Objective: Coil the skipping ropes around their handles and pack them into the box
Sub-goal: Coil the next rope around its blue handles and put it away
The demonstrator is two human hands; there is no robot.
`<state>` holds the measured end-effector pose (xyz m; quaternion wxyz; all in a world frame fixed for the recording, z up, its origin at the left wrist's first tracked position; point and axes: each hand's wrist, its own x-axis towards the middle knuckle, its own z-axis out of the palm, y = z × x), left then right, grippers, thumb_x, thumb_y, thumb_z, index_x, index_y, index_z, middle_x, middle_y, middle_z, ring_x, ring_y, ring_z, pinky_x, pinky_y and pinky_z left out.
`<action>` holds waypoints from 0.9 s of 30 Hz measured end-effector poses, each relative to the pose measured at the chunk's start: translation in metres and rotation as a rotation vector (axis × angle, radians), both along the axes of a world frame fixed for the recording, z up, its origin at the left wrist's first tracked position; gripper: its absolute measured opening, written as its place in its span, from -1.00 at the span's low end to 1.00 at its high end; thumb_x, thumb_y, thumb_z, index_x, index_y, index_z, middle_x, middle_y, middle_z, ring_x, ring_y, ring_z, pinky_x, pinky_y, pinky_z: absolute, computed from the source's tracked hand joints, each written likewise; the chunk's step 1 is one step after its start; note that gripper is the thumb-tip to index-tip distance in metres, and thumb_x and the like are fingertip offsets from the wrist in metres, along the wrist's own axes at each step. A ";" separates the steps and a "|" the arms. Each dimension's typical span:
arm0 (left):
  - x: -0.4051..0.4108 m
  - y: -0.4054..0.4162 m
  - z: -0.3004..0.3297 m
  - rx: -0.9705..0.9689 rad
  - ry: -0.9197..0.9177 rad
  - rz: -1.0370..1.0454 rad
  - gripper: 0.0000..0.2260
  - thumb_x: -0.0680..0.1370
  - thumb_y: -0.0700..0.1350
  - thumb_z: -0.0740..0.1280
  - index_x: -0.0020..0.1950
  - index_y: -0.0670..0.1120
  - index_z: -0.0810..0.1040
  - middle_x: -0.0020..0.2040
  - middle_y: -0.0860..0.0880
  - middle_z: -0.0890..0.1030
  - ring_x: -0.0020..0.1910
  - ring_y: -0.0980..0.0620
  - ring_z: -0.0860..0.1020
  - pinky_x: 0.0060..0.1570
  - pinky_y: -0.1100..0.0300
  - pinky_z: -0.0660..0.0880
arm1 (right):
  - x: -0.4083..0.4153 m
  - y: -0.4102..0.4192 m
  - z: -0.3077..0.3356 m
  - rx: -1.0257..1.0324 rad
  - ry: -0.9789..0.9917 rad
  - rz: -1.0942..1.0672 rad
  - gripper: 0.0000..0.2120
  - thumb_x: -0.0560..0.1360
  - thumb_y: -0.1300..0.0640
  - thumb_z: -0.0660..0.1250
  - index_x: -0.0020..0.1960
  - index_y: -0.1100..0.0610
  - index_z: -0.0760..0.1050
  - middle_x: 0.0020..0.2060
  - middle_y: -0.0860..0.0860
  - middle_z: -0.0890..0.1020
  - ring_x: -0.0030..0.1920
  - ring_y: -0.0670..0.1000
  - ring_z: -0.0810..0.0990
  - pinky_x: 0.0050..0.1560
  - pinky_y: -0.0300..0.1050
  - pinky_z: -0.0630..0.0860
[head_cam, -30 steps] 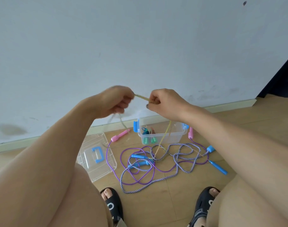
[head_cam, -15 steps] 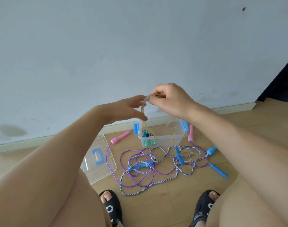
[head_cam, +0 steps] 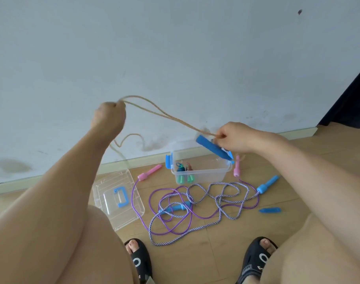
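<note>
The floor [head_cam: 226,253] is carrying everything the hands are not holding, lying well below both grips. On it, below the right grip, the clear box [head_cam: 201,171] is standing open with one coiled rope already sitting inside, and its lid [head_cam: 117,199] is lying flat below the left grip. Nearer the feet, a striped rope [head_cam: 216,203] and a purple rope [head_cam: 170,214] are sprawling tangled together, with pink and blue handles scattered round them.

The left hand [head_cam: 108,117] is gripping a doubled bend of the tan rope [head_cam: 164,114], fist raised, pulling it taut away from the right grip. The right hand [head_cam: 234,138] is pinching that rope's other end together with a blue handle [head_cam: 213,148], which is slanting down over the box rim. A slack tail is dangling below the left grip.

By my reading, the tan rope is being folded and straightened before winding. The next move is probably calling for wrapping the doubled length round the blue handle, keeping tension so the turns are not slipping
</note>
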<state>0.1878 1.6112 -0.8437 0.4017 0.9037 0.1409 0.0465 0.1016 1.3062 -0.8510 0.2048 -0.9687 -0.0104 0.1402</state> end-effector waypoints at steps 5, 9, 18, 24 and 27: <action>-0.042 -0.040 -0.014 0.294 0.536 -0.745 -0.27 0.44 0.11 0.49 0.50 0.12 0.19 0.37 0.01 0.48 0.33 -0.05 0.45 0.36 -0.02 0.37 | -0.003 0.022 0.006 0.103 -0.269 0.015 -0.73 0.54 0.01 0.27 -0.24 0.16 0.55 -0.36 0.05 0.57 -0.34 0.05 0.47 -0.30 -0.06 0.39; -0.053 -0.077 -0.003 -0.052 0.422 -0.948 -0.61 0.52 -0.11 0.42 0.33 0.07 0.49 0.27 0.07 0.58 0.32 0.11 0.47 0.42 0.03 0.32 | -0.010 0.043 0.011 0.163 -0.319 0.141 -0.75 0.54 0.00 0.32 -0.30 0.01 0.45 -0.44 -0.10 0.50 -0.39 -0.07 0.41 -0.37 -0.12 0.32; -0.052 -0.060 0.018 -0.398 0.309 -0.866 -0.73 0.66 -0.05 0.20 -0.07 -0.18 0.57 -0.38 0.02 0.21 -0.37 0.01 0.16 -0.30 0.20 0.25 | -0.007 0.028 0.009 0.229 -0.282 0.137 -0.64 0.59 -0.13 0.26 -0.23 0.08 0.58 -0.48 -0.05 0.42 -0.45 -0.04 0.34 -0.36 -0.13 0.27; -0.051 -0.049 0.019 -0.272 0.218 -0.848 -0.72 0.66 -0.05 0.23 -0.06 -0.21 0.60 -0.29 -0.03 0.43 -0.31 0.05 0.38 -0.16 0.17 0.38 | -0.008 0.031 0.008 0.295 -0.189 0.193 -0.64 0.60 -0.13 0.23 -0.22 0.06 0.58 -0.48 -0.04 0.53 -0.47 -0.12 0.39 -0.34 -0.16 0.34; -0.050 -0.042 0.018 -0.297 0.240 -0.844 -0.78 0.64 -0.07 0.27 -0.02 -0.20 0.60 -0.23 -0.09 0.49 -0.28 -0.01 0.38 -0.14 0.13 0.38 | -0.009 0.031 0.009 0.324 -0.141 0.182 -0.64 0.61 -0.12 0.22 -0.19 0.08 0.61 -0.48 -0.05 0.54 -0.52 -0.14 0.37 -0.38 -0.19 0.34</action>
